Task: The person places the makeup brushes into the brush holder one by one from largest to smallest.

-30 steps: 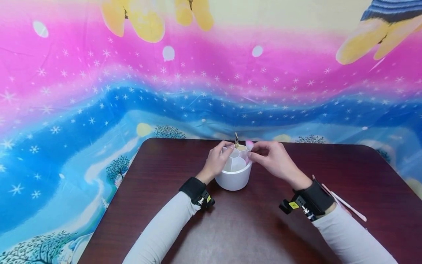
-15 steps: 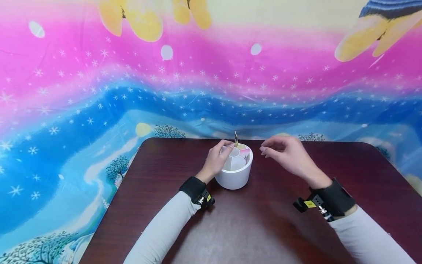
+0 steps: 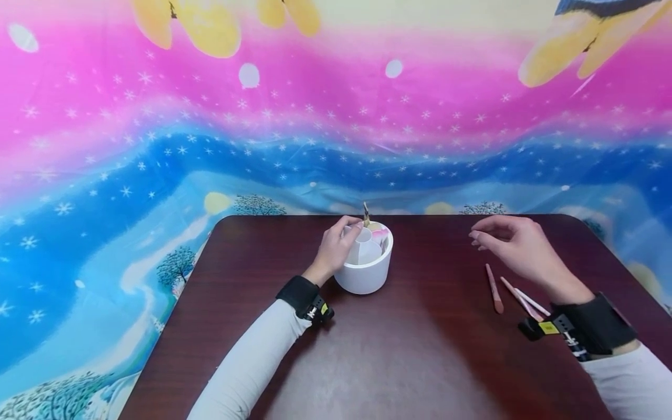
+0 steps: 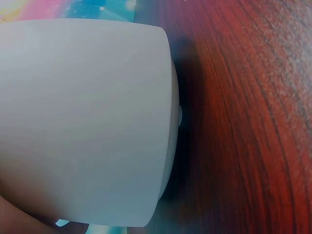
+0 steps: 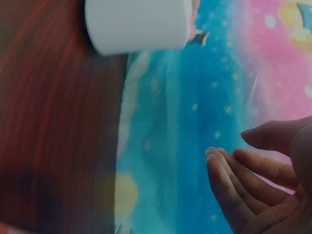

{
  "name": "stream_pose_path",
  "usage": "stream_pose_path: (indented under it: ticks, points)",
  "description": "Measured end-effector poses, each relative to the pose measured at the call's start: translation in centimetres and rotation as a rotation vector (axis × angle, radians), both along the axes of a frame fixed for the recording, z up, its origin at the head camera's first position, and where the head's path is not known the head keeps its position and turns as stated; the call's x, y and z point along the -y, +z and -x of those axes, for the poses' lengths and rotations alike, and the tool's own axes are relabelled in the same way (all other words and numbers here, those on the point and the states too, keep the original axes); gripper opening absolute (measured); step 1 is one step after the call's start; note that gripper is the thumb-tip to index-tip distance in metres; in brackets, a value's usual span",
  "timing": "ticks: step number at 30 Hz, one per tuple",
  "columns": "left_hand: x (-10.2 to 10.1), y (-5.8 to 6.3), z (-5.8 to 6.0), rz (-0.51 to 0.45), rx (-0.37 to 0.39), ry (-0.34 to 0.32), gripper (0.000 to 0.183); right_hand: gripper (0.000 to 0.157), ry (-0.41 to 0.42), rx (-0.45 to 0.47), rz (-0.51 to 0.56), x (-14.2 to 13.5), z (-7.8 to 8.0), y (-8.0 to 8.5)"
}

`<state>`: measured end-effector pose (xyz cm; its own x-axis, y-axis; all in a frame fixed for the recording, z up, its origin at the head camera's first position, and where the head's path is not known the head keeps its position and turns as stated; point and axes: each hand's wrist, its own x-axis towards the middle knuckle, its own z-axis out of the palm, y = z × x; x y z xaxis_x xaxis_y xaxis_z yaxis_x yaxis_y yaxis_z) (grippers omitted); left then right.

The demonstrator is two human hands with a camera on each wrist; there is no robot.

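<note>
The left hand (image 3: 333, 249) grips the white holder (image 3: 363, 279) at ten o'clock; the right hand (image 3: 529, 249) hovers at three, grip loosely parted, empty.

A dark reddish-brown table (image 3: 409, 356) with visible wood grain has rounded far corners, and a soft patch of light (image 3: 346, 376) lies toward its near edge. Beyond the far edge is a creased printed cloth (image 3: 336, 111), cream at the top, then pink, then blue with white snowflakes (image 3: 64, 208); dark trees (image 3: 175, 267) show beside the table's left and far edges.
</note>
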<state>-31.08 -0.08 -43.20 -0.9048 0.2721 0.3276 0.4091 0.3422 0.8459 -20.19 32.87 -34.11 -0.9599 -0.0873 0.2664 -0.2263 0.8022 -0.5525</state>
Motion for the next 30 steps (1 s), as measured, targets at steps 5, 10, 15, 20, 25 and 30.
stream_pose_path:
  ticks: [5, 10, 15, 20, 25, 30]
  points:
    - [0.1, 0.0, 0.2, -0.003, -0.005, 0.003, 0.037, 0.017, -0.024, 0.044, -0.048, -2.5, -0.5, -1.1]
    - [0.1, 0.1, 0.3, -0.002, -0.01, 0.012, 0.036, 0.016, -0.016, 0.077, -0.097, -4.7, -1.0, -2.9]
    - [-0.1, 0.2, 0.3, 0.004, -0.006, 0.012, 0.034, 0.014, 0.002, 0.101, -0.181, -7.5, -1.6, -6.1]
    - [-0.1, 0.2, 0.3, -0.005, -0.004, 0.01, 0.032, 0.013, 0.017, 0.145, -0.238, -9.2, -2.7, -7.7]
    - [-0.1, 0.2, 0.3, 0.0, -0.004, 0.014, 0.034, 0.01, -0.021, 0.21, -0.268, -9.7, -4.4, -7.7]
    - [-0.1, -0.1, 0.1, 0.003, 0.015, 0.009, 0.035, 0.008, -0.013, 0.284, -0.244, -10.1, -5.8, -8.2]
